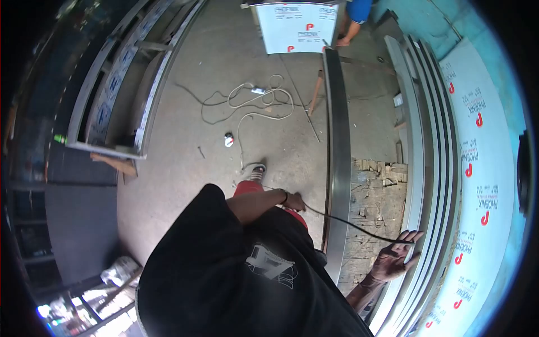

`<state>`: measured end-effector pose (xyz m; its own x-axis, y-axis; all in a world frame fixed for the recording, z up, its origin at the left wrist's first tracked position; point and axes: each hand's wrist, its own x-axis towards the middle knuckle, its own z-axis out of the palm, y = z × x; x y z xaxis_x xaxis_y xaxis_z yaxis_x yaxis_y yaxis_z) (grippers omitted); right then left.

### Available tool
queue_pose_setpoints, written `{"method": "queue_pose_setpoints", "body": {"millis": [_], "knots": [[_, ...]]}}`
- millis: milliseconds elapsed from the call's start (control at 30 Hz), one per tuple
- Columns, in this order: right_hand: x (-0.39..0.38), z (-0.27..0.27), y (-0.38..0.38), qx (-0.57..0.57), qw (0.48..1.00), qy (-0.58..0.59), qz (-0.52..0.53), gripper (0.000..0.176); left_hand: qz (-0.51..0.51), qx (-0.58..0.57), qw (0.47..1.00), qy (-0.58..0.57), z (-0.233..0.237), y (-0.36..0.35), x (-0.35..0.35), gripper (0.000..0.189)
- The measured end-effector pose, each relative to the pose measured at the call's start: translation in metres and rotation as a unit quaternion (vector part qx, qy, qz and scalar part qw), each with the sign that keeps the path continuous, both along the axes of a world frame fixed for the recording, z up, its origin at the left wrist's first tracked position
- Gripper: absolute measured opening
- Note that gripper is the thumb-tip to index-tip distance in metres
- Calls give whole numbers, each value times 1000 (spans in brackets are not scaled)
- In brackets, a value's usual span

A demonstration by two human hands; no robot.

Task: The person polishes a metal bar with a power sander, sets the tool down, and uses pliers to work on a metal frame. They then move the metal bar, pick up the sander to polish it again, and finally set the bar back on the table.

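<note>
My left hand (293,202), at the centre of the frame, is closed on the thin black cord (348,224). The cord runs to the lower right, across the fingertips of my right hand (396,255), which is spread wide. I judge the cord light, limp and a little slippery, so it is best pinched near its ends.

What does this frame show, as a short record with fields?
left hand: closed on one end of a thin dark cord
right hand: open, fingers spread on stacked metal profiles, at the cord's other end
cord path: stretched over a long metal bar and a worn wooden board
floor: white cable lying loose on concrete
other person: arm in blue beside a printed panel
</note>
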<state>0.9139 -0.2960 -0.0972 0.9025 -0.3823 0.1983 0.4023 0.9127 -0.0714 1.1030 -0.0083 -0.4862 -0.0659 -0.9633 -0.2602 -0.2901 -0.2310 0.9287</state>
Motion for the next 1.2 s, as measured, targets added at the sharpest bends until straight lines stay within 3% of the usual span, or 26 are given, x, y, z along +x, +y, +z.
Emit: {"method": "queue_pose_setpoints", "body": {"millis": [67, 100, 167, 200, 267, 300, 367, 433, 467, 500, 533, 567, 600, 633, 700, 733, 767, 833, 867, 900, 967, 1033, 1067, 1133, 1200], "knots": [[-4, 8, -2, -22, 997, -41, -55, 69, -169, 117, 973, -102, 66, 9, 2, 40], [-10, 10, -10, -31, 992, -5, -126, 74, -183, 114, 971, -102, 111, 11, 7, 40], [-14, 18, -18, -37, 988, -41, -147, 80, -41, 398, 908, -125, 180, 17, 22, 61], [-17, 19, -22, -25, 986, -66, -151, 85, -50, 396, 908, -125, 162, 19, 27, 61], [-17, 19, -21, -20, 987, -68, -145, 87, 249, 362, 882, -170, 116, 27, 33, 92], [-10, 22, -17, -30, 987, -73, -140, 87, 229, 357, 889, -173, 114, 24, 39, 92], [0, 25, -6, 26, 979, 3, -203, 91, 306, 202, 877, -310, 112, 3, 56, 122], [15, 24, 7, 48, 982, 13, -181, 92, 178, 214, 929, -244, 110, -19, 71, 109], [26, 27, 17, 36, 976, 51, -208, 92, 108, 172, 948, -244, 62, -24, 68, 95], [35, 25, 25, -15, 977, 65, -202, 92, -19, 43, 971, -233, 9, -30, 68, 75], [41, 26, 34, 10, 975, 71, -213, 92, -94, 65, 980, -164, 33, -39, 76, 58], [46, 27, 37, 32, 972, 71, -221, 91, -143, 43, 978, -148, -2, -36, 67, 55], [47, 26, 41, 36, 970, 75, -227, 91, -235, 117, 964, -32, 26, -41, 85, 71], [53, 31, 47, 42, 961, 89, -257, 91, -265, 109, 957, -35, 31, -31, 88, 71], [68, 44, 54, 0, 957, 121, -265, 91, 63, -6, 993, -100, 37, -9, 88, 95], [77, 51, 60, 2, 945, 144, -292, 91, 68, 31, 990, -123, 41, -15, 93, 110], [86, 57, 65, 29, 938, 147, -313, 91, 58, 29, 991, -119, 57, -20, 103, 110], [99, 59, 71, 58, 925, 143, -347, 91, -73, 57, 984, -150, 96, -35, 120, 108], [100, 60, 69, 65, 926, 137, -347, 92, -114, 10, 982, -151, 100, -36, 121, 105], [101, 59, 68, 74, 927, 129, -345, 93, -119, 14, 990, -78, 59, -40, 106, 100], [107, 65, 62, 88, 928, 111, -344, 93, -129, -19, 989, -65, 17, -42, 88, 85], [99, 58, 45, 82, 908, 137, -387, 92, -245, 108, 963, 2, 33, -54, 110, 65], [99, 55, 34, 90, 907, 123, -392, 87, -217, 107, 970, -13, 35, -53, 118, 47], [81, 39, 4, 102, 908, 134, -384, 74, -150, 76, 978, -125, 34, -46, 149, 38], [90, 30, -26, 128, 892, 212, -378, 63, 2, 145, 988, -56, 23, -18, 195, 32]]}}
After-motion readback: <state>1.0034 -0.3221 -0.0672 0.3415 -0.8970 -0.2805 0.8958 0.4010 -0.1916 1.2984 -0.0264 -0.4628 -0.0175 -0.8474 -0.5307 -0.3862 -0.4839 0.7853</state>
